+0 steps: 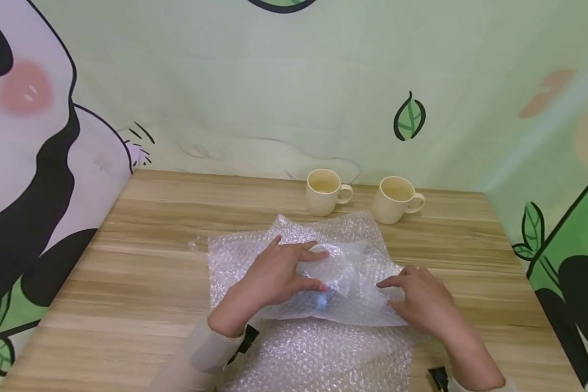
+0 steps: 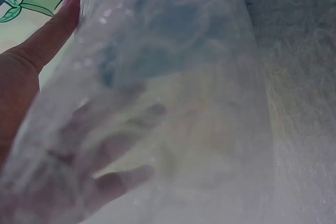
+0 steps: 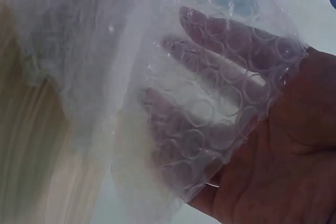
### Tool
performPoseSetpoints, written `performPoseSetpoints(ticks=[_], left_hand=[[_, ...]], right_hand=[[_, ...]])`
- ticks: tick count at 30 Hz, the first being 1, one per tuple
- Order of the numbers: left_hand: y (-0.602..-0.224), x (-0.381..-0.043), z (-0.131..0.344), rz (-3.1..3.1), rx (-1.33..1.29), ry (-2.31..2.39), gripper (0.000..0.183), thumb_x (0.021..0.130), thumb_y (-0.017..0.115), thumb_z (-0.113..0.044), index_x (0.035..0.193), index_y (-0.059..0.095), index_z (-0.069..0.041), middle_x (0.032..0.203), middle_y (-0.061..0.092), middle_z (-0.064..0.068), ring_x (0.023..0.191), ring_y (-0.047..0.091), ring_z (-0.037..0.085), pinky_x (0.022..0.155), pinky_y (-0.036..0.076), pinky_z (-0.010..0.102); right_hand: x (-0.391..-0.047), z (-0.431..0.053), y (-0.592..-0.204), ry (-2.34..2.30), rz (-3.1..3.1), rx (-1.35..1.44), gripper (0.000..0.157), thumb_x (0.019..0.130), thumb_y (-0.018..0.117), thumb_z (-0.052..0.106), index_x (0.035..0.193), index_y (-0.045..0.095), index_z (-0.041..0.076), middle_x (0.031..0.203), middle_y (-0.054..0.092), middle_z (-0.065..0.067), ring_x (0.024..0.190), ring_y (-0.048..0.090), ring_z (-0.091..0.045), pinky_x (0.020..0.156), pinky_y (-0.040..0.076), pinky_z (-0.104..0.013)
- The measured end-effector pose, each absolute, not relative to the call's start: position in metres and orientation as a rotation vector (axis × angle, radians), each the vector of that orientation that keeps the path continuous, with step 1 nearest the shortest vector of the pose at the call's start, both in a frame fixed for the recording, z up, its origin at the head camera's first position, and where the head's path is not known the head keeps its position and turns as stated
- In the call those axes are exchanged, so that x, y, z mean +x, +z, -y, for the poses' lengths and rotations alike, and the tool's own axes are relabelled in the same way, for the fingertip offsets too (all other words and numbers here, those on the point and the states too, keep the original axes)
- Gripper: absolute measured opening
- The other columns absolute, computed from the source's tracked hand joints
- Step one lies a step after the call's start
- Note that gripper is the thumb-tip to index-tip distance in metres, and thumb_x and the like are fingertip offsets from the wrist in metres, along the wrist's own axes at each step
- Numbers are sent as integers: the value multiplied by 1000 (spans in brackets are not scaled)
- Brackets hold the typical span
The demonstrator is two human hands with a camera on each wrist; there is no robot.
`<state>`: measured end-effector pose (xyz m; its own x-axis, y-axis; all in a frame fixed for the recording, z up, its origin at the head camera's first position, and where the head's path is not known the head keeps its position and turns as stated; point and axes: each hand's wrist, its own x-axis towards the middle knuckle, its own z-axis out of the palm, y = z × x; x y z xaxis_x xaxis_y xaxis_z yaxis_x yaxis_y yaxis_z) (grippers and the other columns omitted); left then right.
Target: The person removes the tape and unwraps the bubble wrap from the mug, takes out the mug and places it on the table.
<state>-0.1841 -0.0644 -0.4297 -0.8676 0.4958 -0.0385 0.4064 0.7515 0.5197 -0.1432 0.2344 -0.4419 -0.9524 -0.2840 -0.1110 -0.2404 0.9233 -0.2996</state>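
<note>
Bubble wrap (image 1: 294, 340) lies in overlapping layers on the table, with a raised bundle (image 1: 335, 272) in its middle. Through the layers shows something pale blue (image 1: 322, 299); the wrap blurs its shape. My left hand (image 1: 279, 272) rests on the bundle from the left, thumb and fingers spread across it. In the left wrist view its fingers show hazily through the film. At the wrap's right edge, my right hand (image 1: 423, 299) touches the film. The right wrist view shows its fingers (image 3: 210, 72) nearly straight behind a bubbled corner of the wrap.
Two cream mugs, a left mug (image 1: 322, 193) and a right mug (image 1: 396, 200), stand beyond the wrap with handles to the right. The wood-grain table (image 1: 142, 283) meets a printed cloth backdrop (image 1: 215, 81) at its back edge.
</note>
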Motion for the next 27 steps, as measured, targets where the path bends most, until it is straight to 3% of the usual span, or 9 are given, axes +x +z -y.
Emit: performPoseSetpoints(ticks=[6, 13, 21, 27], left_hand=[[-429, -184, 64, -2781, 722, 756, 68, 80, 80, -58, 142, 63, -35, 157, 51, -3, 145, 51, 24, 130, 13, 61], [-429, -184, 64, -2773, 713, 757, 69, 79, 80, -58, 142, 62, -36, 158, 51, -4, 145, 51, 24, 130, 13, 61], [-431, -184, 64, -2774, 722, 764, 69, 79, 81, -58, 142, 63, -35, 157, 51, -2, 144, 52, 25, 130, 14, 61], [-430, -184, 65, -2769, 717, 771, 69, 79, 81, -58, 142, 63, -35, 158, 51, -2, 144, 52, 24, 130, 14, 61]], right_hand=[[-147, -235, -445, -473, -2833, -355, 36, 80, 82, 9, 115, 80, 20, 104, 63, -10, 87, 54, -25, 64, 43, -33], [-149, -240, -447, -534, -2785, -321, 40, 78, 77, 4, 116, 79, 18, 97, 59, -9, 74, 48, -20, 61, 40, -31], [-152, -244, -453, -584, -2747, -298, 47, 77, 67, -4, 118, 79, 15, 93, 56, -9, 70, 43, -19, 60, 38, -30], [-153, -246, -454, -612, -2713, -299, 42, 82, 66, -1, 120, 78, 14, 95, 56, -10, 74, 45, -19, 63, 40, -31]])
